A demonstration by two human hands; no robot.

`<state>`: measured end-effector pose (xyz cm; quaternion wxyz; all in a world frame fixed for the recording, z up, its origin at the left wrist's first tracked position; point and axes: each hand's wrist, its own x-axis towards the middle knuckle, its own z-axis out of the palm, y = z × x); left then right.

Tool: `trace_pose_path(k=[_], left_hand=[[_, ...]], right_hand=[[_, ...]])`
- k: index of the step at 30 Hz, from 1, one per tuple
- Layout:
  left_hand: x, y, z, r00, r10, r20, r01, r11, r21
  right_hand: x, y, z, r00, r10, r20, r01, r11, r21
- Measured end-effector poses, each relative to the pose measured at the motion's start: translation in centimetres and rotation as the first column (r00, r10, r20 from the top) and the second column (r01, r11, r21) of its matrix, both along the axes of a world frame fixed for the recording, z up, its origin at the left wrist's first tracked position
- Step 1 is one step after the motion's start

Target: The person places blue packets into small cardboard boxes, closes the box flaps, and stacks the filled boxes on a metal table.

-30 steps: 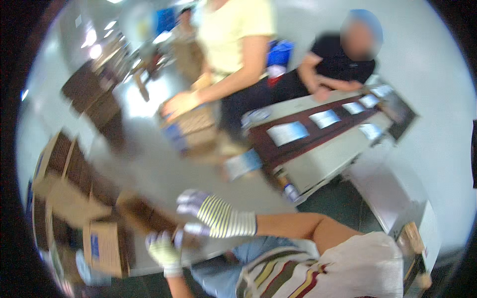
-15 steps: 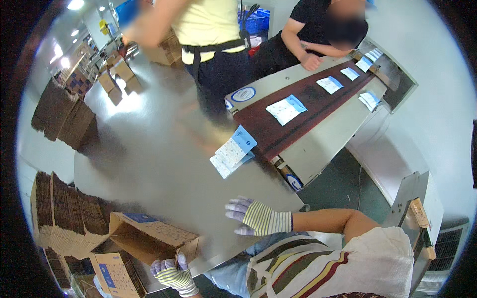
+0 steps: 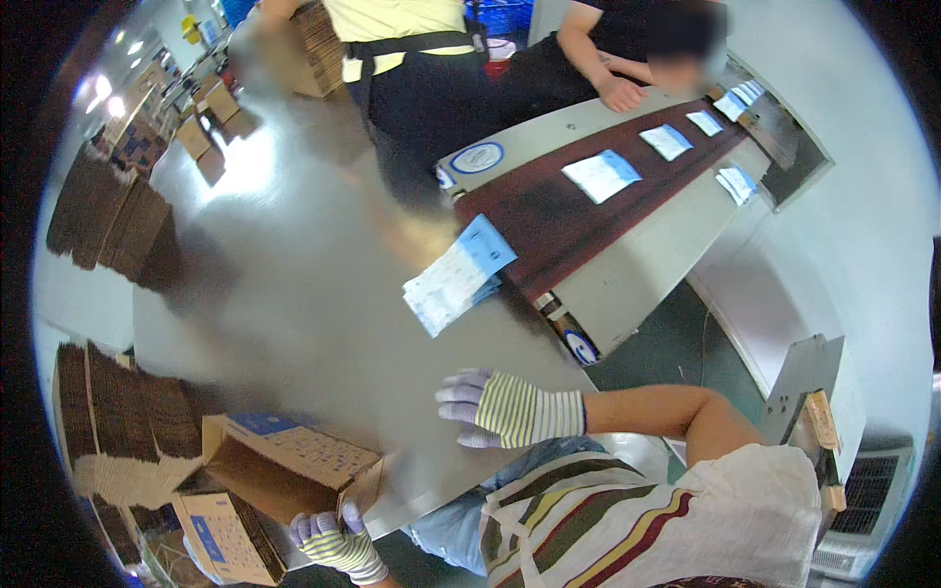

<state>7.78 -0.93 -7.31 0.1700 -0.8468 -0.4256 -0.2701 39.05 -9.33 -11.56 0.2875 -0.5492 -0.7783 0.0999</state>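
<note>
My left hand (image 3: 340, 545), in a striped glove with lilac fingertips, grips the near edge of an open cardboard box (image 3: 312, 453), thumb and fingers on either side of the edge. The box lies tilted with its opening toward me, and I see no contents. My right hand (image 3: 512, 408), gloved alike, hovers over the metal table (image 3: 323, 323), fingers stretched out and nothing in them. Beyond it, a small pile of blue-and-white packets (image 3: 459, 274) lies at the near end of a dark red conveyor belt (image 3: 534, 240).
Several packets (image 3: 601, 176) are spaced along the belt, and a few (image 3: 735, 184) lie on its side ledge. Another printed box (image 3: 223, 539) stands at lower left beside stacked flat cartons (image 3: 137, 402). Two people stand behind the belt; one wears a yellow top (image 3: 397, 20).
Packets on the belt have come nearer, and the pile at its end looks larger. The view has shifted slightly. My left hand keeps its grip on the box; my right stays spread.
</note>
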Motion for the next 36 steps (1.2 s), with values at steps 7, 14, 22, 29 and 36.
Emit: trace_pose_path(k=[7, 14, 22, 29, 36], left_hand=[[2.1, -0.3, 2.1, 0.997, -0.033, 0.076, 0.024, 0.993, 0.114], [-0.6, -0.8, 0.0, 0.997, 0.077, 0.000, -0.077, 0.997, 0.024], [-0.5, -0.6, -0.4, 0.992, 0.062, 0.112, -0.064, 0.998, 0.014], [-1.3, -1.0, -0.3, 0.997, 0.029, 0.074, -0.032, 0.999, 0.033], [-0.9, -0.6, -0.8, 0.995, 0.026, 0.092, -0.031, 0.998, 0.055]], right_hand=[[12.7, 3.2, 11.0, 0.983, -0.182, -0.006, 0.173, 0.925, 0.338], [34.2, 4.3, 8.2, 0.486, -0.533, 0.693, 0.747, 0.665, -0.013], [33.3, 9.6, 7.7, 0.805, -0.145, 0.576, 0.488, 0.713, -0.503], [27.3, 11.6, 6.6, 0.847, 0.261, 0.464, -0.008, 0.878, -0.478], [17.9, 16.3, 5.8, 0.851, 0.297, 0.432, -0.101, 0.902, -0.420]])
